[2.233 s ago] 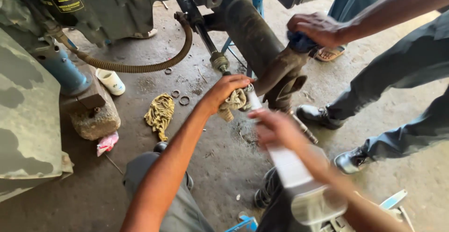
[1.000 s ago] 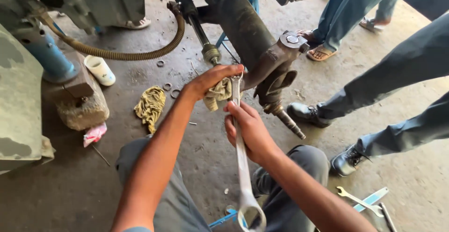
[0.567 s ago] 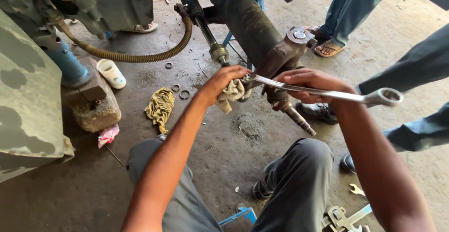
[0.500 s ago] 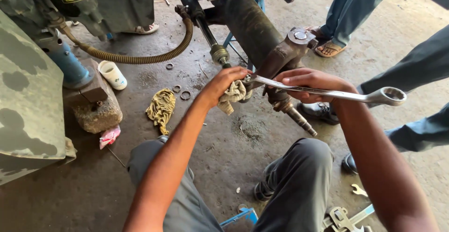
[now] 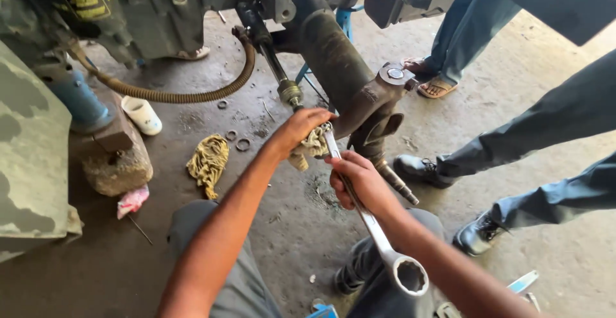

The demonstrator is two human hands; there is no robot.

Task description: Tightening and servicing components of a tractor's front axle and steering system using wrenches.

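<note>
My left hand (image 5: 300, 132) is closed around a dirty yellow rag (image 5: 312, 148) pressed against the lower end of a greasy axle joint (image 5: 369, 109) under a vehicle. My right hand (image 5: 358, 180) grips the shaft of a long steel ring wrench (image 5: 378, 234). The wrench's far end sits at the joint by the rag; its big ring end (image 5: 410, 275) points down toward my knee. A thin threaded rod (image 5: 396, 183) sticks out below the joint, just right of my right hand.
A second yellow rag (image 5: 207, 162), loose metal rings (image 5: 242, 144) and a white cup (image 5: 142, 114) lie on the dirty concrete. A ribbed hose (image 5: 173, 94) hangs from the chassis. A stone block (image 5: 117, 167) is at left. Other people's legs and black shoes (image 5: 420, 168) stand at right.
My right hand has swung the wrench from pointing out to the right to pointing down toward my knee. My left hand has stayed on the rag at the joint.
</note>
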